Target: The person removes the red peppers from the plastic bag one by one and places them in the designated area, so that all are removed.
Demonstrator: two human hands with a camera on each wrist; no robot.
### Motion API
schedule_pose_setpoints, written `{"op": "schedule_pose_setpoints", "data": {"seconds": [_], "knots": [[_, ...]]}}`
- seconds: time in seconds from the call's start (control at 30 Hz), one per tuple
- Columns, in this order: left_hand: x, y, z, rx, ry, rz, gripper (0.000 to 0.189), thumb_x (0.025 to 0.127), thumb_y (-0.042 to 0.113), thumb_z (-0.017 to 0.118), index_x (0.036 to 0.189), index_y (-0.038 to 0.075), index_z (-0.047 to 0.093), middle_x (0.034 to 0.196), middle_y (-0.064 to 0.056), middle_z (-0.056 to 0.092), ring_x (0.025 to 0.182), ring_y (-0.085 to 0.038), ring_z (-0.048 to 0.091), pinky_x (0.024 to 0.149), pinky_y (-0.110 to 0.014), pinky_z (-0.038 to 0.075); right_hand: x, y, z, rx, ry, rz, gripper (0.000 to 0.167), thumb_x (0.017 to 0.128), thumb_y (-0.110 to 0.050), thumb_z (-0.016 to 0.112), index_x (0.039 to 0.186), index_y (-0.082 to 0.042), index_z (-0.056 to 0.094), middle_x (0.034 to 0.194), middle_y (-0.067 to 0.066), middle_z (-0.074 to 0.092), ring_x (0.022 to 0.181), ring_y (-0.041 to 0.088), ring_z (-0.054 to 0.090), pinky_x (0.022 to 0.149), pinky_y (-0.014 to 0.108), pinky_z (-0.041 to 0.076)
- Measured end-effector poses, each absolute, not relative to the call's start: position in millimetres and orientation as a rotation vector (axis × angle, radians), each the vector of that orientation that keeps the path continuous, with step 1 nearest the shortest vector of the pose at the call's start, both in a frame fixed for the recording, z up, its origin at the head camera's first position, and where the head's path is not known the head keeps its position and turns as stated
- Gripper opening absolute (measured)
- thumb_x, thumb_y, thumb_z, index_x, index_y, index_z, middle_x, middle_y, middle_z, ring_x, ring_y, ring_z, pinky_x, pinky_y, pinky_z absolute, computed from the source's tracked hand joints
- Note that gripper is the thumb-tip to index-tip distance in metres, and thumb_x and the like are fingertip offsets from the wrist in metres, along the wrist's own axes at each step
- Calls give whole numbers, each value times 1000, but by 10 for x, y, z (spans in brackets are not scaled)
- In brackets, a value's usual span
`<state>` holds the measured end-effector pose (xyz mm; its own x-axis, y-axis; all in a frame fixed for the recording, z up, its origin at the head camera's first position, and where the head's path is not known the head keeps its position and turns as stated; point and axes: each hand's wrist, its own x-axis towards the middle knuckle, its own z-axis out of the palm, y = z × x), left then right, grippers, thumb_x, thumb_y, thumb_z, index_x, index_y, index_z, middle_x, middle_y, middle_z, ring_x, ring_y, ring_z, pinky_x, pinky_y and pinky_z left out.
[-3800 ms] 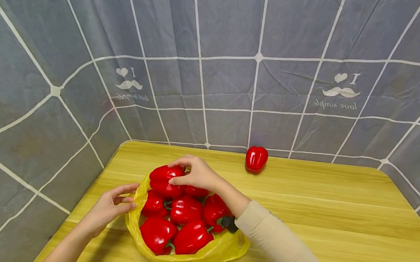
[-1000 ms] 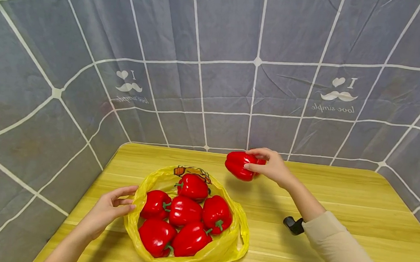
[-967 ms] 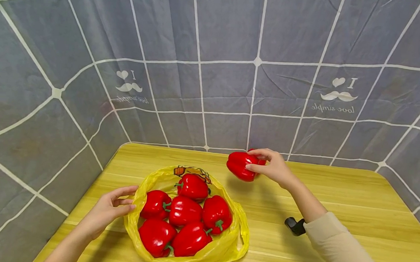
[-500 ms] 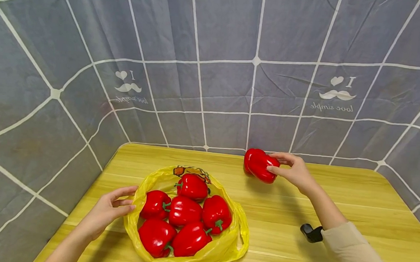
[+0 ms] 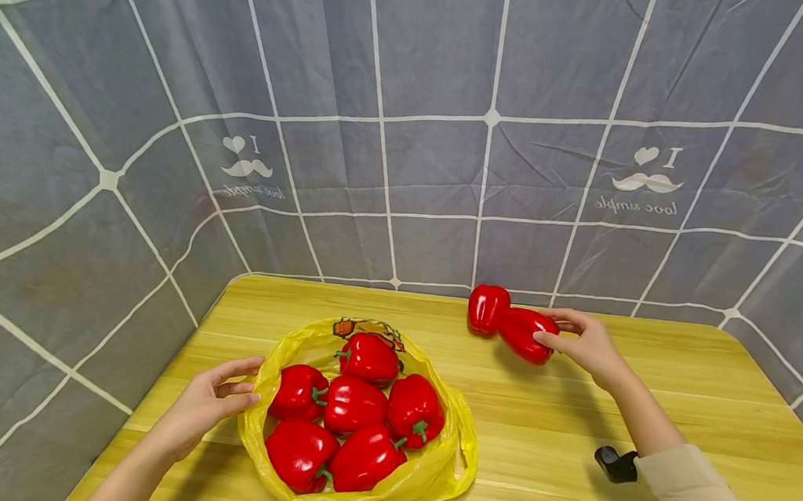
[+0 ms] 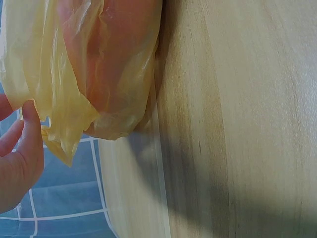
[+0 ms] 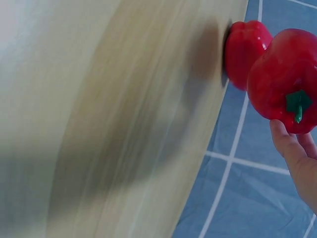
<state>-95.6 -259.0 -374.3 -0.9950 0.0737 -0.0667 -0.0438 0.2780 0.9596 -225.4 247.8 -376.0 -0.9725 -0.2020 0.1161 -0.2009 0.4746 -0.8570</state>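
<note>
My right hand grips a red bell pepper near its stem end, in the air just above the table. The green stem of that bell pepper shows in the right wrist view. Behind and left of it stands another red bell pepper by the back edge. My left hand pinches the left rim of a yellow plastic bag, as the left wrist view of the hand also shows. The bag lies with its mouth spread wide, and several red bell peppers sit inside.
The wooden table has a curtain with white grid lines along its back and sides. A black device is worn at the right wrist, by the beige sleeve.
My right hand lifted a bell pepper out of the bag, carried it to the back, then moved right past the standing bell pepper. The left hand stayed at the bag rim.
</note>
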Motion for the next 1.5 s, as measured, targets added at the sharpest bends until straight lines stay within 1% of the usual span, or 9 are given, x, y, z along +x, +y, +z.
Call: {"op": "schedule_pose_setpoints", "data": {"seconds": [0.33,0.57,0.83,0.9,0.97,1.1,1.27,1.5], "knots": [[-950,-2597,-3748,24,2417,1836,58,84,2,64,134,-11,39,130,-28,40,94,-10,56,76,-23,50,-2276,2558,-3922,-282,2702,-1586,51,85,-21,69,125,8,53,121,28,53,108,40,50,71,22,49],[-949,-2599,-3754,22,2419,1839,58,84,2,64,134,-11,39,130,-28,40,95,-10,56,76,-23,50,-2291,2593,-4023,-238,2709,-1582,51,86,-23,68,126,6,53,124,27,52,110,41,49,73,21,48],[-945,-2592,-3746,19,2424,1832,58,84,3,65,134,-11,38,130,-27,41,96,-11,55,76,-24,51,-2318,2599,-4101,-217,2779,-1527,52,86,-25,68,125,5,53,123,27,54,111,43,49,73,20,47],[-944,-2591,-3749,21,2423,1832,58,84,3,64,134,-11,38,131,-28,40,96,-11,55,76,-24,50,-2329,2608,-4127,-203,2804,-1496,53,86,-27,68,126,4,53,124,26,54,112,43,49,76,23,47],[-946,-2589,-3758,15,2419,1837,58,84,2,64,134,-11,38,131,-28,40,96,-11,55,77,-23,50,-2337,2615,-4142,-191,2831,-1472,53,86,-29,68,126,3,53,124,26,53,113,43,48,79,29,47],[-954,-2586,-3773,18,2407,1844,58,85,2,63,135,-11,37,130,-27,39,95,-10,55,76,-23,50,-2362,2602,-4164,-210,2939,-1414,52,85,-28,69,124,4,55,120,26,54,107,40,49,81,40,45],[-959,-2586,-3774,35,2396,1861,57,86,1,62,135,-13,36,130,-28,40,94,-9,55,75,-23,50,-2417,2555,-4205,-258,3081,-1341,47,83,-22,71,120,4,58,115,26,54,101,39,49,79,46,44],[-956,-2584,-3778,19,2389,1868,58,85,0,63,135,-12,37,129,-27,40,94,-8,57,75,-24,51,-2510,2480,-4241,-276,3157,-1369,43,81,-16,72,117,4,60,113,28,52,103,42,47,83,54,42]]}}
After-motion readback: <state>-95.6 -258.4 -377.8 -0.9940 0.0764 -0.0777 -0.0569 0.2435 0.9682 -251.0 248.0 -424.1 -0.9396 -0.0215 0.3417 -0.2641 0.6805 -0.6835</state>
